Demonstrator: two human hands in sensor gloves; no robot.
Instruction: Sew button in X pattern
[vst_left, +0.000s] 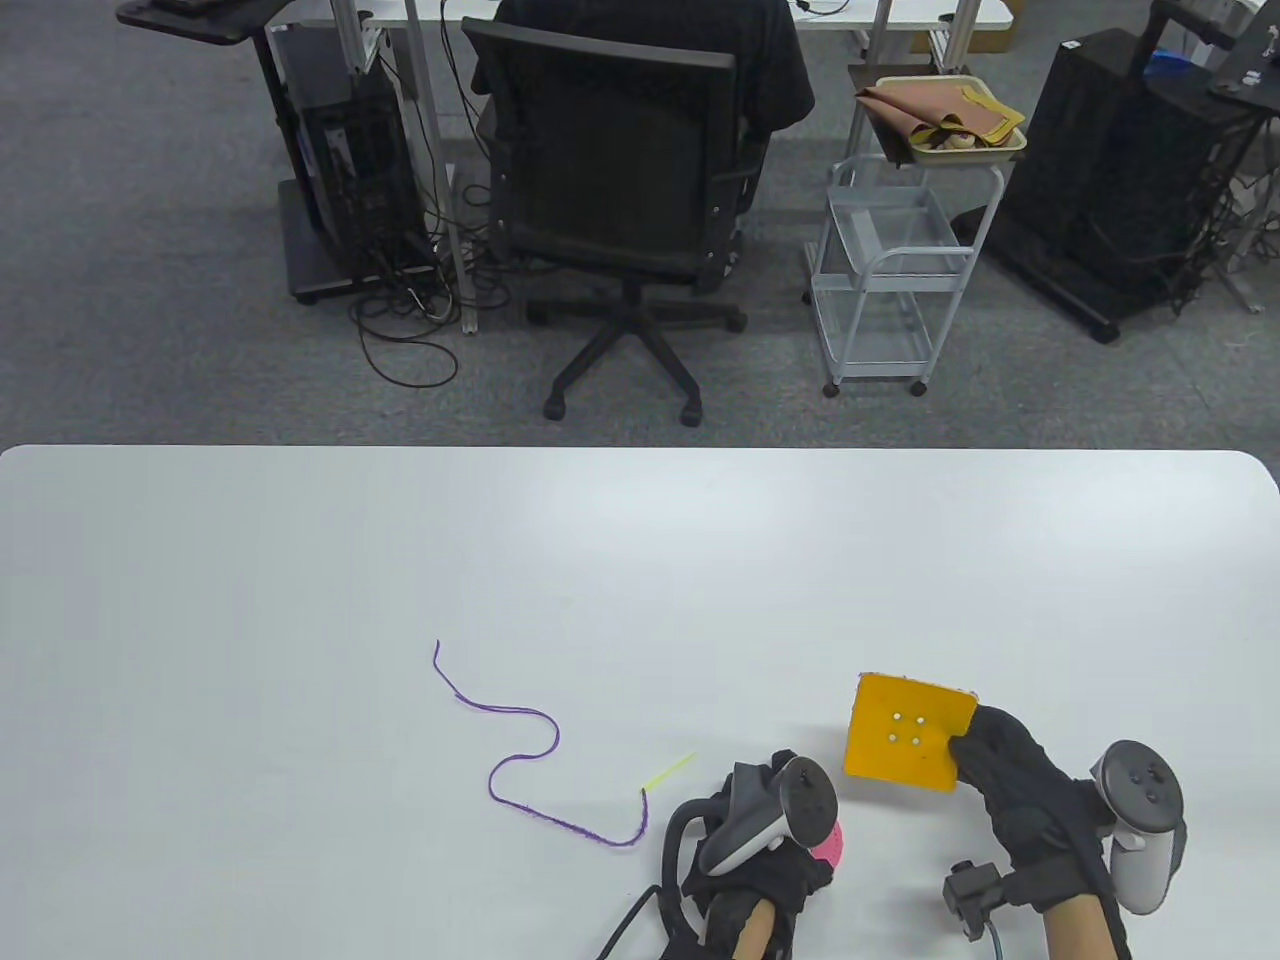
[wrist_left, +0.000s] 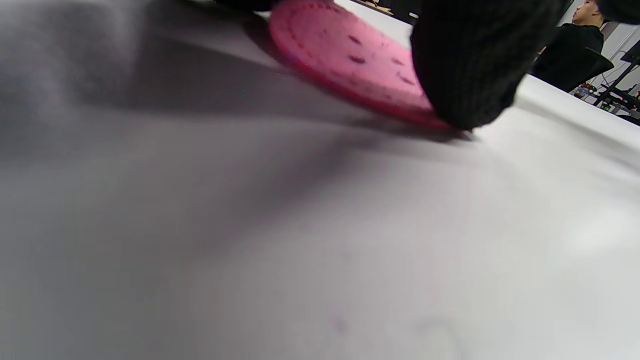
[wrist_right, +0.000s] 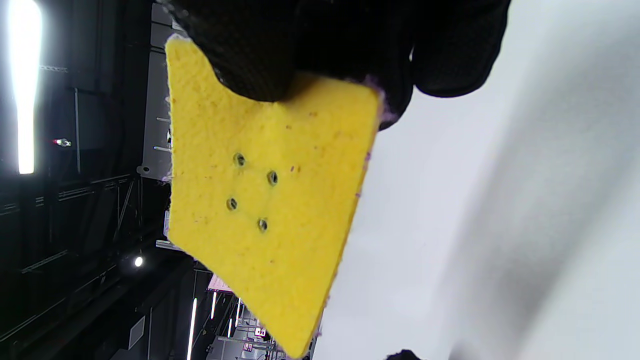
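Left hand fingers pin, perhaps grip, pink button; right hand fingers pinch yellow felt.

pink button tilted on table; gloved fingers on its edge

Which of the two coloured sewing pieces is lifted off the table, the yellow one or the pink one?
The yellow felt square, pinched at one edge by the right hand. The pink button lies low against the table under the left hand.
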